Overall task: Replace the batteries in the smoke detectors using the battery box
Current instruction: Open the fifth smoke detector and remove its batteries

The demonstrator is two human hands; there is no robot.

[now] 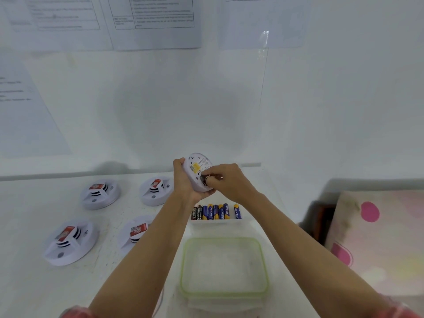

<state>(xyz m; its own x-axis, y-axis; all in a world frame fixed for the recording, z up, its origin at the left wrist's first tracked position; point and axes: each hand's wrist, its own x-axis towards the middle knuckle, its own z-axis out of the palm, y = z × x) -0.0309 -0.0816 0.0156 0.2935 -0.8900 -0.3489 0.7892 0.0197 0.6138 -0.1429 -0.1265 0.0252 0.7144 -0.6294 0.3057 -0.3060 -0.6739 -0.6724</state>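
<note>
My left hand [183,177] grips a round white smoke detector [197,167] above the table, its back side with a yellow label turned toward me. My right hand [223,180] pinches something dark at the detector's battery slot; what it is I cannot make out. Below the hands lies a clear battery box [215,222] holding several upright blue-and-yellow and black batteries [215,212]. Several other white detectors rest face up on the table to the left, for instance one smoke detector [99,193] at the far left and another smoke detector [71,242] nearer me.
A clear lid with a green rim [223,267] lies on the table close to me. A pink-spotted cushion [376,239] sits at the right. A white wall with taped paper sheets [156,19] rises behind the table.
</note>
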